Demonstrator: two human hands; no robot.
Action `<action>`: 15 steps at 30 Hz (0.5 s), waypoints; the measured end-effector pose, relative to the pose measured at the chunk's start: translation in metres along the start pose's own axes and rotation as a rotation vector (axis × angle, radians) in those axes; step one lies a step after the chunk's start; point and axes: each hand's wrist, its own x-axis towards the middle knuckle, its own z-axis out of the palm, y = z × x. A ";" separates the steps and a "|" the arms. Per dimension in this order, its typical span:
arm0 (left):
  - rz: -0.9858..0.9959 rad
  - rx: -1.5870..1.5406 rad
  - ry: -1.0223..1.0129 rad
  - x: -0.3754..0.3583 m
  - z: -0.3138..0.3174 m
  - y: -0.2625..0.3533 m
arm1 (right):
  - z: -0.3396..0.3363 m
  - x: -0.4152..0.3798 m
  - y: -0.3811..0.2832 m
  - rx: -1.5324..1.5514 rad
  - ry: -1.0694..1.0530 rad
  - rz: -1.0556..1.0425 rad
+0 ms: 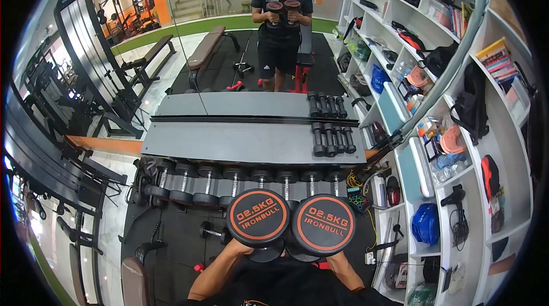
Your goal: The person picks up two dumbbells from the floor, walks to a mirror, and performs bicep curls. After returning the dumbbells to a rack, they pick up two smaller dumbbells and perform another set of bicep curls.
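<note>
Two round black dumbbells with orange rings and "02.5KG IRONBULL" lettering stand upright side by side before my chest. My left hand (337,259) is wrapped round the handle of the right-hand dumbbell (324,224), its fingers mostly hidden behind the heads. The left-hand dumbbell (258,218) is held by my right hand (239,248), of which only a part shows below the upper head. The mirror ahead shows both hands closed round the two dumbbells at chest height.
A rack of dumbbells (209,187) runs under a grey shelf top (229,141) bearing small dumbbells (318,140). White shelves (400,209) with bags and bottles line the right. A bench (135,280) is at lower left, a loose dumbbell (214,232) on the floor.
</note>
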 end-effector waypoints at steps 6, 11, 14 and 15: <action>0.125 -0.051 -0.063 0.042 -0.019 0.013 | 0.010 0.051 0.000 -0.008 0.013 0.001; 0.093 -0.289 -0.240 0.092 -0.085 0.008 | 0.020 0.103 -0.011 -0.028 0.021 -0.011; 0.188 -0.181 -0.101 0.107 -0.065 0.037 | 0.028 0.126 -0.019 -0.036 0.044 -0.019; 0.168 -0.160 -0.088 0.114 -0.063 0.048 | 0.032 0.132 -0.021 -0.041 0.049 -0.025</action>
